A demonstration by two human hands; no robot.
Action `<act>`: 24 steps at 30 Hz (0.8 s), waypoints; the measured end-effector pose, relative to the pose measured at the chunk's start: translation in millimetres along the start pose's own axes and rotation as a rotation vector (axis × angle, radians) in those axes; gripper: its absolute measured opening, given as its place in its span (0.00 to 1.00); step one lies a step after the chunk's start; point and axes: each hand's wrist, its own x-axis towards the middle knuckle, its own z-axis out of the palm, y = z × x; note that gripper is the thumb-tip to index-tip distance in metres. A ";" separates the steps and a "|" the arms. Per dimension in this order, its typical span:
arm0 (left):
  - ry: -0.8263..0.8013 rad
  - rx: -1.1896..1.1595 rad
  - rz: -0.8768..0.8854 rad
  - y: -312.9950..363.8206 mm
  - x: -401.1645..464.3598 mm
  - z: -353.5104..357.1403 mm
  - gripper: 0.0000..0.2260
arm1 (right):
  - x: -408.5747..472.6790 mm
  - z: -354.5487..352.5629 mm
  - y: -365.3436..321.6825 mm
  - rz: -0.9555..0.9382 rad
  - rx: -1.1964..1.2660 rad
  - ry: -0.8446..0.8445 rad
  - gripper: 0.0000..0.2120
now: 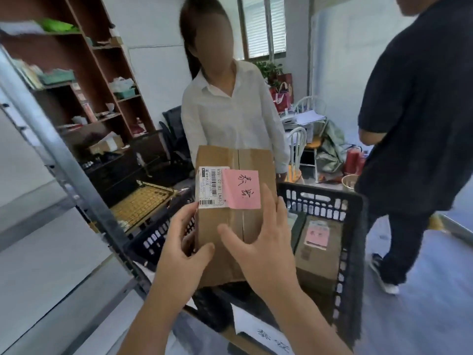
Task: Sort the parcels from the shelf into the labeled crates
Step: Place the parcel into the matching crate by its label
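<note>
Cardboard fills the middle of our view: a brown parcel (234, 213) held up over a black crate (355, 242), its taped face turned toward us. We grip it with both hands. Our left hand (183, 242) clasps the parcel's left edge, the fingers curled round the side and the thumb pressed on the front face. Our right hand (263, 242) lies against the front and right side, thumb spread across the tape seam and fingers reaching up along the right edge. A white shipping label (208, 187) sits on the parcel's upper left, and a pink note (243, 189) with handwritten characters overlaps it on the right. Down inside the crate rests a second brown parcel (320, 252), lying flat and carrying its own small pink note (316, 235). A white paper sign (258, 329) with handwriting hangs on the crate's near wall. Another black crate (153, 239) stands just to the left, beside a slanting metal shelf post (64, 160). Beyond the parcel stands a person in a white shirt (230, 114), and a person in dark clothes (414, 124) is at the right. A brown bookcase (102, 80) lines the far left wall.
</note>
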 end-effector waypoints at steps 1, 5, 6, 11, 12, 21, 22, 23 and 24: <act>-0.044 0.013 0.021 -3.1 5.8 10.5 0.33 | 2.9 -1.6 3.9 0.054 -0.067 0.006 0.51; -0.214 -0.002 0.075 -17.7 27.2 51.8 0.35 | 19.6 -12.9 36.8 0.212 -0.253 0.092 0.59; -0.256 -0.002 0.080 -22.1 32.5 60.8 0.36 | 24.5 -15.8 45.6 0.258 -0.281 0.108 0.60; -0.502 -0.045 0.070 -49.8 58.6 84.9 0.36 | 45.1 -28.9 75.1 0.409 -0.341 0.177 0.58; -0.541 -0.092 0.051 -55.8 65.9 83.4 0.33 | 46.7 -31.4 79.3 0.415 -0.353 0.188 0.57; -0.427 0.073 -0.140 -155.5 169.7 52.8 0.15 | 9.6 -30.7 136.6 0.306 -0.827 -0.215 0.57; -0.470 0.130 -0.169 -165.5 175.4 53.7 0.18 | 10.7 -30.1 143.0 0.289 -0.893 -0.282 0.57; -0.514 0.174 -0.194 -174.3 179.4 56.6 0.23 | 13.3 -30.0 148.9 0.262 -0.954 -0.348 0.56; -0.555 0.207 -0.221 -182.7 182.8 60.4 0.27 | 17.1 -29.5 155.3 0.227 -1.019 -0.419 0.56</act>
